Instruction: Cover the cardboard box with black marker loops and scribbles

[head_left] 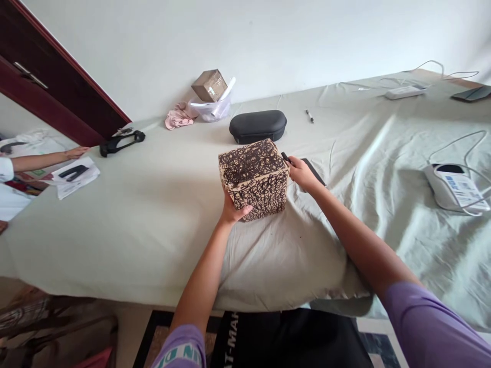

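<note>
A cardboard box (255, 179) covered in black pen scribbles stands on a pale green sheet (126, 225) over a bed or padded table. My left hand (233, 209) grips the box's near lower corner. My right hand (303, 174) is closed around a black marker (286, 157), whose tip is close to the box's right edge. Just beyond that hand, a flat dark slate-like object (315, 171) lies partly hidden. The box's far faces are out of sight.
Behind the box lie a black hard case (258, 127), a pen (309, 116), and a small carton (209, 85) on a plastic bag. A white corded device (454, 189) sits right. At far left, another person's arm (46, 160) reaches near papers and a black clip-like object (121, 142).
</note>
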`<state>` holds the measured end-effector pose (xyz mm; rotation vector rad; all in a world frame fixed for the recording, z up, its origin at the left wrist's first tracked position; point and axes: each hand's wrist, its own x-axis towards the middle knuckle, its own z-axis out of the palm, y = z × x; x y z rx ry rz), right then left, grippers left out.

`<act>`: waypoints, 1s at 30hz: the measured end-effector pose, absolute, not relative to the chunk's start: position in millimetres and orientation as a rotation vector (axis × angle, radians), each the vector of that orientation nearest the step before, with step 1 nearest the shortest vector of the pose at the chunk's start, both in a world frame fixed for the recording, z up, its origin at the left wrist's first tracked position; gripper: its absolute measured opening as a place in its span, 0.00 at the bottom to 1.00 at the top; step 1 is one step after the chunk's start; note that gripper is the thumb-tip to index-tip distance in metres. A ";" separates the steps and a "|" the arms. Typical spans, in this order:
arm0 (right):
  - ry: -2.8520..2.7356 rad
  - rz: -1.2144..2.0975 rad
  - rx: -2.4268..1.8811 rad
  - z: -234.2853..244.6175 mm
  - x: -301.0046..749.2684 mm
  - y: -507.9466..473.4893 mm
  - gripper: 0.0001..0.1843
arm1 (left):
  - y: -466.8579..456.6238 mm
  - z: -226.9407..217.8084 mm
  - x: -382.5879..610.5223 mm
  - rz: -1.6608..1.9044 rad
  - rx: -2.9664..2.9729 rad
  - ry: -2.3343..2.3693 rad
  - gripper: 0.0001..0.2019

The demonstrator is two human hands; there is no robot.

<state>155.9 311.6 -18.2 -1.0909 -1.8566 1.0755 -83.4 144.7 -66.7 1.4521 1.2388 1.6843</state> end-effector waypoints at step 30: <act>-2.532 0.421 -1.546 -9.9 143.7 278.1 0.24 | 145.0 -70.6 -88.8 1.805 1.332 1.185 0.57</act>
